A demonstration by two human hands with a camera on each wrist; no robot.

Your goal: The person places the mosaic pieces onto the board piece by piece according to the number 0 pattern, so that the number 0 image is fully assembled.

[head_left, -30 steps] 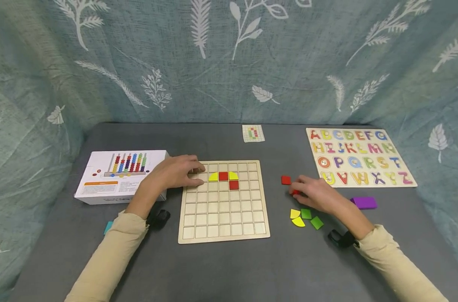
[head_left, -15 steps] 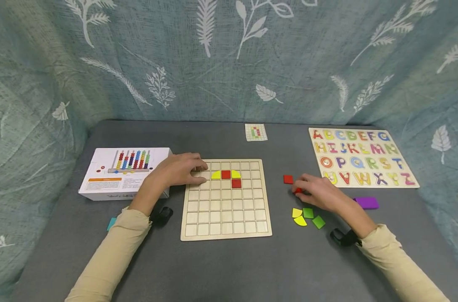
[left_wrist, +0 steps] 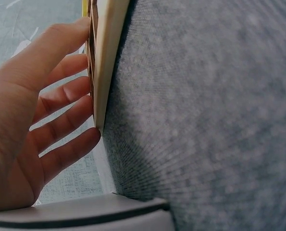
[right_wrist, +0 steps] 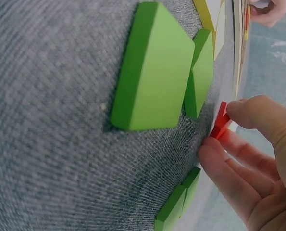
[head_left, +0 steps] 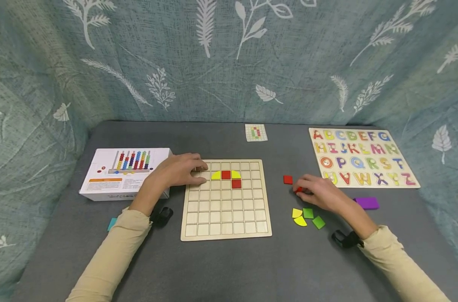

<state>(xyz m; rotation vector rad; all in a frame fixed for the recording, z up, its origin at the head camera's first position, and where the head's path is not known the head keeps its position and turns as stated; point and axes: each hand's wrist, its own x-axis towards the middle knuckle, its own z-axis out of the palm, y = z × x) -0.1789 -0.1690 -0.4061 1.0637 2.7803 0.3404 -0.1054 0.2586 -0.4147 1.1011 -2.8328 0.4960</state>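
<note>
My left hand [head_left: 179, 170] rests on the left edge of the wooden grid board [head_left: 226, 205], its fingertips touching the rim in the left wrist view. On the board lie a red square tile [head_left: 226, 175] between two yellow quarter-round tiles [head_left: 216, 175], and another red square tile [head_left: 236, 183] below right. Right of the board, my right hand [head_left: 317, 193] pinches a red tile [right_wrist: 221, 120] between thumb and fingers; it is tilted, close to the table. A loose red square tile [head_left: 288, 179] lies left of that hand. Yellow quarter-round tiles [head_left: 299, 221] and green square tiles [head_left: 318, 222] lie nearer me.
A small pattern card [head_left: 256, 132] lies behind the board. An alphabet puzzle board [head_left: 331, 158] is at back right, with a purple block [head_left: 367, 203] in front. A white box [head_left: 104, 167] stands at left, a blue piece [head_left: 111, 223] partly behind my sleeve.
The head view has shifted slightly. Both hands stay nearly where they were; the right one and its red tile have moved only a little.
</note>
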